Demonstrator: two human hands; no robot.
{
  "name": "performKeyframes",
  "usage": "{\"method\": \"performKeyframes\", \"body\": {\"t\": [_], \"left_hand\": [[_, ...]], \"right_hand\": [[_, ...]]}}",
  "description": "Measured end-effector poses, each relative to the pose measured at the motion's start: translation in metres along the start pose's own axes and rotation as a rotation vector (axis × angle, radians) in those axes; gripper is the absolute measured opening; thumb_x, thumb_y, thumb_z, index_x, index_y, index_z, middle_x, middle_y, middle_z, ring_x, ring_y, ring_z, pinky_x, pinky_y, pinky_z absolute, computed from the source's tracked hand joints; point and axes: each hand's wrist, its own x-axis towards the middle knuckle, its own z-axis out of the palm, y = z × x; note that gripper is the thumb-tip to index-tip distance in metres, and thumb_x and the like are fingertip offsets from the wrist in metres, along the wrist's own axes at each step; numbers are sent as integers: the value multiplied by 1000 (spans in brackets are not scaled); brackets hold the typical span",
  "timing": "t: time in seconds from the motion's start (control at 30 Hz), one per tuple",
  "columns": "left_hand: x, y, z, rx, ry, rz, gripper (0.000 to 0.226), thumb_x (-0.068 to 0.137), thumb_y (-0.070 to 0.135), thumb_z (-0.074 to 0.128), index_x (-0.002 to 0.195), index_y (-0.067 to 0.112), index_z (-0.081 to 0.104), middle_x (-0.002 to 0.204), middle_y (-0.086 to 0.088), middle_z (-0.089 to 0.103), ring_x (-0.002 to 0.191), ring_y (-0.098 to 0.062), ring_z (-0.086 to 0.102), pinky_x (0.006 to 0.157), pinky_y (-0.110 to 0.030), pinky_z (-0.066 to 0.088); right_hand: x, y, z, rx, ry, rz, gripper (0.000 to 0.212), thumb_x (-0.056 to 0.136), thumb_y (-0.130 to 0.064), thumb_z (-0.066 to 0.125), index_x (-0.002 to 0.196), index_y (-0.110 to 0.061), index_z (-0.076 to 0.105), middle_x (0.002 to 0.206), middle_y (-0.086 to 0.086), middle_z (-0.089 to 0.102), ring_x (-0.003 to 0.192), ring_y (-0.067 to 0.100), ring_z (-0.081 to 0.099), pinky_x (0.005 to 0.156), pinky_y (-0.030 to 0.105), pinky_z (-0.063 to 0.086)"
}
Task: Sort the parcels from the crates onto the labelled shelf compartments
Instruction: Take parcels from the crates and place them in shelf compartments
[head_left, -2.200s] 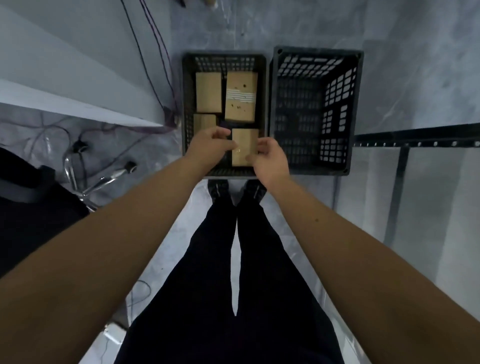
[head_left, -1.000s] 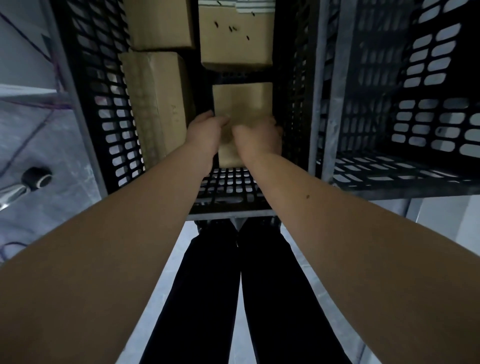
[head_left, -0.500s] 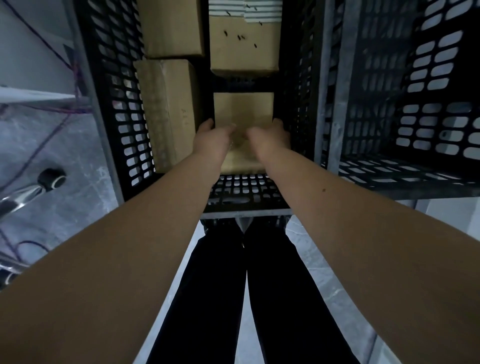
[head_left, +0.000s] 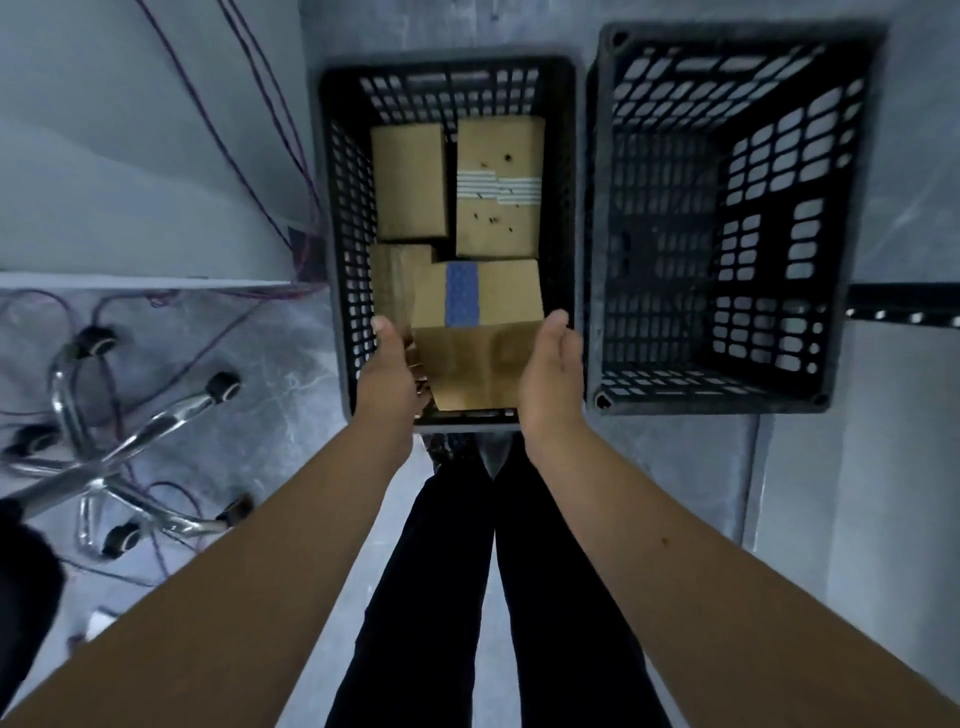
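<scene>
Gripping the taped parcel (head_left: 478, 332) from both sides: left hand (head_left: 389, 374) at its left end, right hand (head_left: 550, 369) at its right end, fingers seemingly curled beneath. Held above the near end of the left crate (head_left: 332, 208), straight ahead, equally near both hands, long axis apparently running hand to hand. Leaving 3 other parcels (head_left: 410, 182) down in the crate. Next, probably: raise clear of the rim and carry to a shelf not seen here.

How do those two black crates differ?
The left crate holds cardboard parcels; the right crate shows only bare mesh. The right crate looks bigger than the left crate. The left hand and right hand hold a parcel over the left crate, not the right crate. Both are black plastic lattice.
</scene>
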Motion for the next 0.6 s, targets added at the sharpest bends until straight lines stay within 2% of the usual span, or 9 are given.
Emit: {"method": "performKeyframes", "body": {"t": [0.03,0.1,0.13,0.17,0.23,0.33,0.43,0.5,0.6], "left_hand": [[-13,9,-5,-14,3,9,66,101,74,32,125,24,68,115,2,74,103,-16,70,93,-39,59],[-54,40,-16,-35,-20,54,61,104,69,32,120,24,71,107,2,76,99,-17,71,90,-39,59],[-75,58,-19,-40,-45,83,61,105,66,31,116,23,72,106,1,77,100,-20,71,91,-41,59],[-96,75,-22,-41,-66,111,61,107,64,30,110,22,72,105,-1,77,103,-24,72,93,-44,58],[-143,109,-30,-26,-92,187,61,109,61,28,102,19,72,100,-3,78,100,-25,72,95,-46,59],[-207,153,-42,-20,-147,344,62,109,59,28,116,15,72,99,-2,79,92,-20,75,91,-46,62],[-272,197,-54,-27,-204,473,61,108,60,31,134,15,64,109,-3,79,102,-20,77,91,-46,63],[-316,225,-59,-65,-232,534,65,105,64,36,133,13,65,114,-5,79,109,-22,75,95,-46,61],[-379,267,-66,-95,-257,684,68,104,65,34,130,13,70,117,-9,78,114,-26,73,93,-43,60]], "right_hand": [[-12,-13,-5,50,12,30,48,107,-63,22,128,-29,48,114,-8,52,101,10,51,99,33,36],[-42,-49,-20,100,-29,69,82,95,-80,24,148,-22,49,130,-10,54,119,12,51,115,38,35],[-57,-70,-28,129,-47,70,103,80,-92,26,153,-23,47,142,-8,55,130,14,50,121,43,33],[-69,-86,-37,156,-56,72,118,64,-100,27,154,-26,47,149,-6,55,136,16,50,123,46,33],[-85,-115,-58,188,-102,30,130,47,-110,33,148,-31,54,147,-4,59,134,20,54,120,49,37],[-134,-175,-89,225,-156,-92,120,50,-108,44,139,-29,60,136,-2,67,125,21,63,113,51,45],[-203,-243,-119,213,-194,-247,89,79,-91,41,129,-23,69,124,0,75,118,21,69,110,51,50],[-242,-281,-135,202,-212,-335,73,97,-76,34,122,-21,74,115,0,78,111,20,72,108,50,52],[-298,-335,-158,182,-223,-459,70,101,-72,28,111,-22,77,109,0,79,108,19,73,106,52,52]]}}
